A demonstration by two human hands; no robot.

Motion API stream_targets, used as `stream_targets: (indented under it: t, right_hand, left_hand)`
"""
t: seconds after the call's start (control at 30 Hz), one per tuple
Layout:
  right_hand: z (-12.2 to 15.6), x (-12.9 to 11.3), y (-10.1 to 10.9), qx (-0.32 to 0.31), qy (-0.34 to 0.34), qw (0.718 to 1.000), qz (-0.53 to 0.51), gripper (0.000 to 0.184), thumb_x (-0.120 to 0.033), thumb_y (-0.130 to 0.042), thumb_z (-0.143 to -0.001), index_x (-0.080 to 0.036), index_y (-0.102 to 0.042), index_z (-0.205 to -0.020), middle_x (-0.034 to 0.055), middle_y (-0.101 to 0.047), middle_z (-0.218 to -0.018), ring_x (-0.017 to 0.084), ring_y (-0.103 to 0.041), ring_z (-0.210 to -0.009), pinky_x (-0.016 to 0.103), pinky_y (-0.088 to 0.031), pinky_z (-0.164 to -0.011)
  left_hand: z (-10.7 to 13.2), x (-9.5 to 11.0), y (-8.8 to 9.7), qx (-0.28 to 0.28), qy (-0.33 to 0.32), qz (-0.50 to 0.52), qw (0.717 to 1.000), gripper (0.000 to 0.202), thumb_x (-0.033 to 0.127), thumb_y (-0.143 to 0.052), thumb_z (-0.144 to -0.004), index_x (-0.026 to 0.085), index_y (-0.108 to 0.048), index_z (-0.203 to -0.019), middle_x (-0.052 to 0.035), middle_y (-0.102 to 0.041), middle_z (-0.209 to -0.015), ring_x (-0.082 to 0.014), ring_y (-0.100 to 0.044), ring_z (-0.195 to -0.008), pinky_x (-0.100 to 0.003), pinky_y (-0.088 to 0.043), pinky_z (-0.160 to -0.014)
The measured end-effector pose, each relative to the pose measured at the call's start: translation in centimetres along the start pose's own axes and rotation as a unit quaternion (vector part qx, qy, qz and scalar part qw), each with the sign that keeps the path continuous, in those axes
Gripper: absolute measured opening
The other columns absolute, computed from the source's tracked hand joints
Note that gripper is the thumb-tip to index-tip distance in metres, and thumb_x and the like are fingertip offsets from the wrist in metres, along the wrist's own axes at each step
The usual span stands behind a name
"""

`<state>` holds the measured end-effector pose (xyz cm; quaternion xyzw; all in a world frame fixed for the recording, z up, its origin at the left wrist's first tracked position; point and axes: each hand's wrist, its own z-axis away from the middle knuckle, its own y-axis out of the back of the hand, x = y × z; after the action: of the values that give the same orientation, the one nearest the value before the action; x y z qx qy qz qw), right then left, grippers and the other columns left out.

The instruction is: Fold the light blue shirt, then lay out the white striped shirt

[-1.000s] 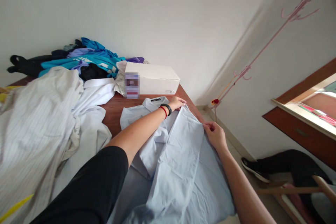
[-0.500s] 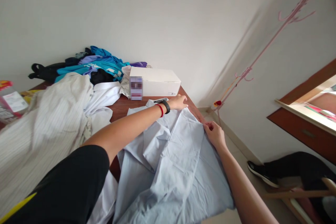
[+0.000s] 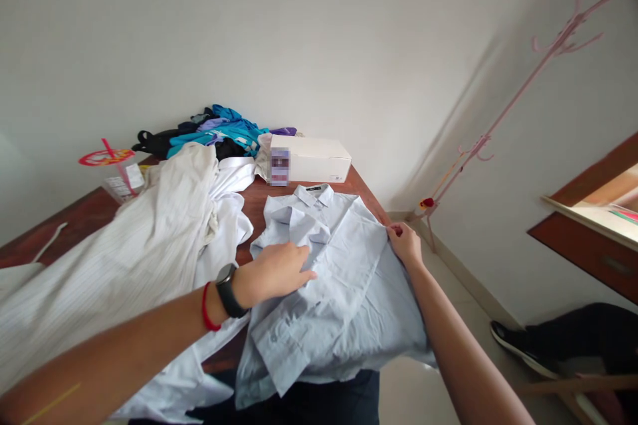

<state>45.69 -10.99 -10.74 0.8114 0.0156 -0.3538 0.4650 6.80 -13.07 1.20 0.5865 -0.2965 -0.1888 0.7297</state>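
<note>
Nearest, at the bottom edge, dark fabric (image 3: 343, 398) shows below a light blue-grey button-up shirt (image 3: 349, 272), which lies on the brown wooden table (image 3: 367, 192) with its collar pointing away and its hem over the near edge. One sleeve runs down across the front, its buttoned cuff (image 3: 284, 355) close by. The left hand (image 3: 274, 273), wearing a black smartwatch (image 3: 229, 291) and a red bracelet (image 3: 208, 309), is over the middle of the shirt, fingers loosely extended and thumb apart (whether it touches the cloth, I cannot tell). Farther along, the right hand (image 3: 406, 246) pinches the shirt's right edge, just below the shoulder, between thumb and fingers.

To the left spreads a striped off-white garment (image 3: 149, 232), with a white garment (image 3: 238, 176) beside it and a clear cup with a red straw (image 3: 124, 179) beyond. Past the collar sits a white box (image 3: 316, 159), next to a heap of blue, purple and black clothes (image 3: 219, 136) against the wall (image 3: 299, 33). Off right, a pink coat rack (image 3: 526, 76) stands in the corner.
</note>
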Motion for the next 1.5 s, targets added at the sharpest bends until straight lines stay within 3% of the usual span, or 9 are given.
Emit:
stream_targets:
  t: [0.13,0.27,0.43,0.63,0.77,0.87,1.17,1.33,1.5]
  right_hand:
    - [0.1,-0.1,0.1,0.000,0.005,1.000,0.003,0.023,-0.035,-0.056,-0.086,-0.020,-0.073,-0.088,0.0080,-0.075,-0.085,0.023,-0.065,-0.079,0.030,-0.042,-0.070]
    - [0.1,0.0,0.1,0.000,0.011,1.000,0.003,0.025,-0.034,-0.055,-0.086,-0.019,-0.074,-0.090,0.0082,-0.075,-0.085,0.023,-0.066,-0.080,0.030,-0.043,-0.071]
    - [0.0,0.2,0.0,0.000,0.012,1.000,0.004,0.027,-0.036,-0.055,-0.086,-0.018,-0.075,-0.091,0.0090,-0.076,-0.087,0.024,-0.067,-0.081,0.030,-0.044,-0.072]
    - [0.0,0.2,0.0,-0.002,0.014,1.000,0.009,0.028,-0.036,-0.054,-0.086,-0.018,-0.075,-0.092,0.0091,-0.076,-0.088,0.024,-0.067,-0.082,0.030,-0.044,-0.072]
    - [0.1,0.2,0.1,-0.002,0.017,1.000,0.012,0.029,-0.037,-0.054,-0.086,-0.018,-0.075,-0.093,0.0089,-0.075,-0.088,0.024,-0.066,-0.082,0.030,-0.044,-0.072]
    - [0.0,0.2,0.0,-0.002,0.017,1.000,0.014,0.029,-0.037,-0.054,-0.085,-0.018,-0.075,-0.092,0.0090,-0.075,-0.087,0.024,-0.066,-0.081,0.031,-0.044,-0.072]
    - [0.1,0.1,0.1,-0.002,0.017,1.000,0.012,0.029,-0.038,-0.054,-0.085,-0.019,-0.075,-0.091,0.0093,-0.076,-0.088,0.024,-0.066,-0.082,0.031,-0.045,-0.073]
    - [0.1,0.2,0.0,-0.001,0.013,1.000,0.010,0.029,-0.037,-0.054,-0.085,-0.019,-0.075,-0.091,0.0089,-0.075,-0.087,0.024,-0.066,-0.082,0.030,-0.045,-0.073]
    - [-0.1,0.4,-0.2,-0.003,0.005,1.000,0.005,0.029,-0.039,-0.054,-0.086,-0.019,-0.075,-0.092,0.0084,-0.076,-0.088,0.024,-0.066,-0.083,0.031,-0.045,-0.073]
  left_hand:
    - [4.0,-0.7,-2.0,0.001,0.067,0.091,0.994,0.049,0.058,-0.052,-0.097,0.019,-0.061,-0.125,-0.0112,-0.073,-0.097,-0.0310,-0.072,-0.090,-0.035,-0.050,-0.074]
    - [7.5,-1.1,-3.0,0.017,0.087,0.230,0.969,0.063,0.064,-0.031,-0.103,0.020,-0.046,-0.146,-0.0066,-0.070,-0.088,-0.0271,-0.071,-0.088,-0.035,-0.048,-0.078]
    - [10.0,-2.1,-4.8,0.029,0.064,0.276,0.958,0.067,0.052,-0.053,-0.098,0.026,-0.032,-0.157,-0.0005,-0.067,-0.092,-0.0193,-0.066,-0.082,-0.028,-0.047,-0.078]
    - [12.1,-1.2,-5.4,0.004,0.035,0.300,0.953,0.065,0.040,-0.053,-0.099,0.036,-0.032,-0.161,0.0025,-0.064,-0.089,-0.0158,-0.062,-0.079,-0.024,-0.049,-0.079]
    - [13.2,-0.5,-5.1,-0.028,0.024,0.323,0.946,0.047,0.042,-0.056,-0.096,0.039,-0.059,-0.143,-0.0015,-0.072,-0.109,-0.0206,-0.066,-0.092,-0.026,-0.051,-0.082]
    - [13.3,-0.5,-4.7,-0.055,0.052,0.296,0.952,0.031,0.039,-0.052,-0.097,0.034,-0.072,-0.119,-0.0022,-0.074,-0.103,-0.0216,-0.068,-0.086,-0.026,-0.050,-0.073]
    - [12.9,-1.0,-4.7,-0.073,0.052,0.199,0.976,0.020,0.026,-0.056,-0.091,0.029,-0.061,-0.111,0.0009,-0.069,-0.084,-0.0219,-0.069,-0.085,-0.026,-0.042,-0.071]
    - [13.0,-1.5,-5.1,-0.088,0.071,0.113,0.987,0.004,0.024,-0.059,-0.085,0.024,-0.057,-0.082,-0.0016,-0.069,-0.081,-0.0231,-0.067,-0.077,-0.029,-0.038,-0.066]
    - [12.6,-0.6,-3.1,-0.067,0.040,0.096,0.992,0.009,0.030,-0.061,-0.090,0.023,-0.062,-0.084,-0.0024,-0.068,-0.081,-0.0236,-0.066,-0.073,-0.030,-0.040,-0.064]
